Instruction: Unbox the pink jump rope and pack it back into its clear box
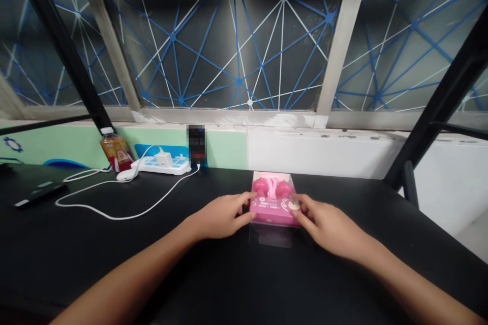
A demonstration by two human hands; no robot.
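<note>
A small pink retail box (pixel 274 210) with a transparent plastic casing stands on the black table, just ahead of me. Two rounded pink shapes, possibly earphone parts, show through its top. My left hand (pixel 223 216) grips the box's left side with its fingertips. My right hand (pixel 324 226) presses on the opposite side, its fingers over the box's front right corner. A transparent plastic part (pixel 270 236) extends towards me from the box's near edge.
A white power strip (pixel 162 166) with a plugged-in charger, a white cable (pixel 114 210), a juice bottle (pixel 116 151) and an upright phone (pixel 197 144) lie left along the black table (pixel 366 203). A dark remote-like device (pixel 40 194) lies far left. Black posts rise at both sides.
</note>
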